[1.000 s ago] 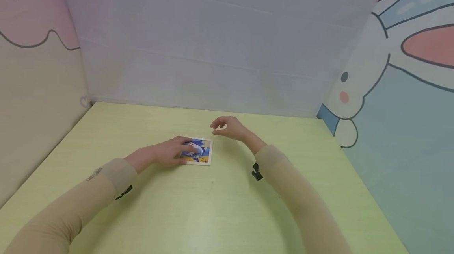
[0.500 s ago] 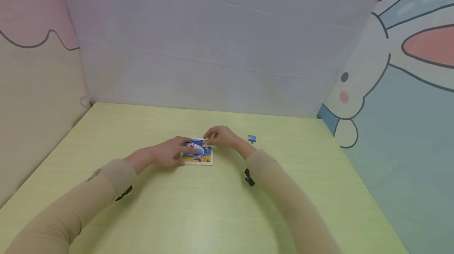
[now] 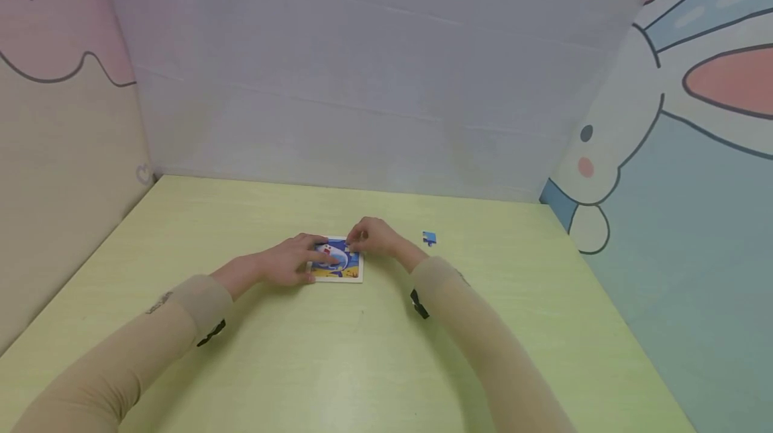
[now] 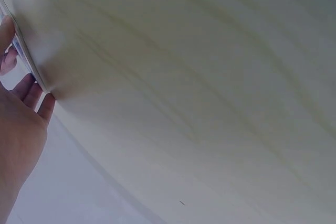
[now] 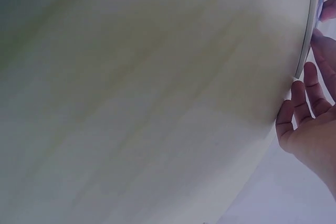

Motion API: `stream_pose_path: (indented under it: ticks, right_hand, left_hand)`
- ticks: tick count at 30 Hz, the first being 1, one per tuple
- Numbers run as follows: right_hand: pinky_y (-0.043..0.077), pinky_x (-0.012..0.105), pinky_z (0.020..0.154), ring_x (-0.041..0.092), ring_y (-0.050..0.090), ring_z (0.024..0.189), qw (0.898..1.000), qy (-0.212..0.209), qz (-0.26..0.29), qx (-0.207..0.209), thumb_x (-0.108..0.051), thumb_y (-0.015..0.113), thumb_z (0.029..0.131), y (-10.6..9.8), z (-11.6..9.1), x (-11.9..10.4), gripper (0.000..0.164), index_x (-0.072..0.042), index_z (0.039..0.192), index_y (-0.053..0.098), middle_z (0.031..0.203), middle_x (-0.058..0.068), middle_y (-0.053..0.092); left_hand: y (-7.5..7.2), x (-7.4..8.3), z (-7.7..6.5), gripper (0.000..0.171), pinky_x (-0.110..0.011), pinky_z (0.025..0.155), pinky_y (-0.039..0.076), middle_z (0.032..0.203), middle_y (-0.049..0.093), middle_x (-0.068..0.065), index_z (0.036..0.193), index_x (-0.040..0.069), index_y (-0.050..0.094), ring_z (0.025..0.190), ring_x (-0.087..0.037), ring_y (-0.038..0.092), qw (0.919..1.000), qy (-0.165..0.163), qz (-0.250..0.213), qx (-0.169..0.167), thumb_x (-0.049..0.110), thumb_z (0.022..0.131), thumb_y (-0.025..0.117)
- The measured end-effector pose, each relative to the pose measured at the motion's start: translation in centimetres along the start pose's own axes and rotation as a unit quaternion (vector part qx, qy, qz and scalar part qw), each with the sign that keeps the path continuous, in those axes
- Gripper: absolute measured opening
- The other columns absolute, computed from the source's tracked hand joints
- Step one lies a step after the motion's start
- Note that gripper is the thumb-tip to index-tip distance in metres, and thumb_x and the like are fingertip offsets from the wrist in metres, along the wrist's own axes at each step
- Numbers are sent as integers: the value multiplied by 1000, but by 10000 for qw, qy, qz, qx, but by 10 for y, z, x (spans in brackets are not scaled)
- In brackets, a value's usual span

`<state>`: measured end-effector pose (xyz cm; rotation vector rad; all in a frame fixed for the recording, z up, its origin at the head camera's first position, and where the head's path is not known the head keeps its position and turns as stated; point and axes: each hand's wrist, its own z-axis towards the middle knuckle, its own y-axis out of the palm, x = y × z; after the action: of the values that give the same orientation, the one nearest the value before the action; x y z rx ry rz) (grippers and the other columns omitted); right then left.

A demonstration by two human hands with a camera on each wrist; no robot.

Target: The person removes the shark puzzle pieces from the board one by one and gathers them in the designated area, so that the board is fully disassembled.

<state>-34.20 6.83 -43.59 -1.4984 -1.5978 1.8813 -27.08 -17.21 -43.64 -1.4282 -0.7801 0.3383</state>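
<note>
Puzzle: flat on the desk, white border, blue/white/yellow picture, about midway between the left and right edges, closer to the far edge than the near one.

Left hand: spread over the puzzle's left side, one finger lying across the picture, thumb at its near left corner. Looks like it's steadying the board. Left wrist view shows fingertips along the board's edge.

Right hand: at the puzzle's far right corner, fingers bent down, thumb and fingertips close together. Can't tell if there's a piece between them. Right wrist view has some fingertips down by the board's corner, doesn't settle it.

Loose piece: blue, on the desk off the puzzle's right side, toward the desk's far right corner. Neither hand touches it.

Changed: a second ago the right hand was in the air past that corner, clear of the board; now it's come in and down onto it. Left hand and board basically unmoved. Loose piece shows now that the right arm no longer covers it. My read: work has shifted to that corner, likely seating or adjusting there, and with one piece outside the border the picture isn't complete.

Further out: back wall behind the far edge.
</note>
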Motion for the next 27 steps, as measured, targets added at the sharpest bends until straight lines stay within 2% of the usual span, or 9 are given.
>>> stream_pose_path:
  ticks: [10, 16, 22, 27]
  right_hand:
    - [46, 27, 84, 12, 54, 93, 9998, 66, 171, -15, -22, 69, 86, 1, 0, -1, 14, -16, 99, 71, 99, -3, 62]
    - [46, 27, 79, 14, 55, 91, 9983, 158, 552, -4, -22, 69, 87, -3, -3, -4, 13, -16, 98, 70, 100, -2, 62]
    - [46, 23, 75, 10, 57, 86, 9978, 213, 627, 79, -25, 72, 85, -3, -2, -3, 13, -18, 95, 71, 94, -6, 67]
    - [46, 23, 78, 9, 59, 85, 9969, 179, 747, 176, -23, 71, 85, -3, -2, -5, 10, -17, 93, 71, 90, -6, 69]
  left_hand:
    - [-2, 2, -1, 51, -60, 104, 29, 150, 29, -19, 139, 28, 48, 134, -41, 29, 10000, -67, 20, 3, 25, 90, 62]
    - [-4, 4, -1, 51, -60, 105, 28, 150, 28, -19, 139, 28, 48, 135, -41, 28, 9999, -100, -21, -31, 26, 90, 62]
    - [-4, 3, 0, 51, -60, 104, 28, 150, 28, -19, 139, 28, 48, 135, -41, 29, 9999, -89, 30, -34, 25, 90, 62]
    - [-3, 3, -1, 51, -61, 104, 28, 150, 28, -20, 139, 27, 48, 135, -42, 28, 10000, -79, 1, -37, 25, 90, 62]
